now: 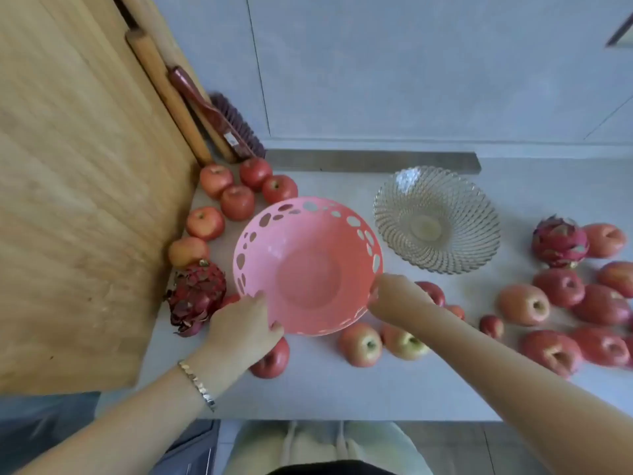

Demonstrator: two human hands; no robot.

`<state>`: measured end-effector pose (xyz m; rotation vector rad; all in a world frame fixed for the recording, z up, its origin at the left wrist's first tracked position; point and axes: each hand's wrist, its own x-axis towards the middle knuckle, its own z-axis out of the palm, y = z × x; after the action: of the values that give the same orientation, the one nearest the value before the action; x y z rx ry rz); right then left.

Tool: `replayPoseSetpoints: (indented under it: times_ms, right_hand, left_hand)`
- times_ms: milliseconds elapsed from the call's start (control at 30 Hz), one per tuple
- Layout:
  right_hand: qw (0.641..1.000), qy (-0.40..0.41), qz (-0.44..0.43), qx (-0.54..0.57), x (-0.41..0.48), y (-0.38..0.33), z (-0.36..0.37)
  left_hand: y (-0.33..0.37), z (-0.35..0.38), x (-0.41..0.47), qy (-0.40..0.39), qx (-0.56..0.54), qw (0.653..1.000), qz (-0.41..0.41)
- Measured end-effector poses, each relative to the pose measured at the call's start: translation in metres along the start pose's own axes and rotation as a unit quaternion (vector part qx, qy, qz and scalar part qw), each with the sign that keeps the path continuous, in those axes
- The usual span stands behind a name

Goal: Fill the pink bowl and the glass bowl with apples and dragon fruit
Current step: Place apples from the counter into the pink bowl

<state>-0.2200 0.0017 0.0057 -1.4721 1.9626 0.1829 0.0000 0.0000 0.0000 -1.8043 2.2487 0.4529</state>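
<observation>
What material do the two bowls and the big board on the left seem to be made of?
The pink bowl looks like matte moulded plastic: opaque, even colour, oval holes cut through its wall. The glass bowl appears to be clear pressed glass: see-through, with swirling ribs that catch light. The board seems to be pale unvarnished wood, possibly bamboo, judging from its straight grain.

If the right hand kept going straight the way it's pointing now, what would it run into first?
The right hand points up and left from its forearm and already grips the near right rim of the pink bowl. Going on, it would push into the bowl's wall and empty inside first; depth is hard to judge.
</observation>
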Motion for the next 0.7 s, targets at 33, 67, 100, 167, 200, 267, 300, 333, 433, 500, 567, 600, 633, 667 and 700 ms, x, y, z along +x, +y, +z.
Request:
replayPoseSetpoints:
  times_ms: [33,67,100,167,200,267,300,333,433,500,567,600,633,667,700]
  right_hand:
    - [1.0,-0.002,0.018,0.002,-0.001,-0.003,0.007]
    - [0.999,0.02,0.029,0.02,-0.003,-0.005,0.012]
    - [0.997,0.043,0.051,0.046,-0.006,-0.008,0.021]
    - [0.989,0.086,0.09,0.083,-0.014,-0.013,0.036]
    - [0.989,0.089,0.095,0.076,-0.019,-0.015,0.044]
    - [0.993,0.045,0.095,0.048,-0.027,-0.02,0.059]
    - [0.994,0.026,0.098,0.039,-0.031,-0.02,0.068]
    - [0.995,0.017,0.099,0.03,-0.033,-0.02,0.077]
    - [0.996,0.032,0.07,-0.044,-0.026,-0.016,0.095]
    - [0.993,0.039,0.038,-0.101,-0.023,-0.015,0.1]
    - [0.988,0.051,0.01,-0.145,-0.018,-0.014,0.102]
    - [0.986,0.053,0.004,-0.157,-0.017,-0.013,0.102]
    - [0.986,0.053,0.003,-0.159,-0.016,-0.011,0.102]
    - [0.987,0.054,0.005,-0.148,-0.016,-0.01,0.102]
    - [0.99,0.053,0.012,-0.131,-0.017,-0.008,0.1]
  left_hand:
    - [-0.003,0.001,0.0,0.015,0.002,1.0,0.021]
    - [-0.006,0.003,0.001,0.039,-0.011,0.998,0.042]
    - [-0.01,0.005,-0.001,0.051,-0.023,0.996,0.068]
    - [-0.019,0.014,-0.003,0.084,-0.045,0.987,0.131]
    - [-0.024,0.019,-0.003,0.094,-0.031,0.98,0.171]
    - [-0.036,0.024,-0.001,0.121,0.002,0.969,0.214]
    - [-0.042,0.027,-0.001,0.116,0.016,0.967,0.227]
    - [-0.044,0.03,-0.001,0.099,0.037,0.965,0.239]
    - [-0.048,0.045,-0.001,0.041,0.08,0.961,0.261]
    - [-0.046,0.057,-0.001,0.017,0.1,0.959,0.266]
    - [-0.041,0.065,0.001,0.015,0.128,0.952,0.278]
    - [-0.038,0.066,0.002,0.018,0.139,0.951,0.277]
    - [-0.036,0.068,0.005,0.008,0.147,0.951,0.271]
    - [-0.035,0.069,0.007,-0.004,0.152,0.953,0.262]
    - [-0.032,0.068,0.007,-0.012,0.156,0.953,0.258]
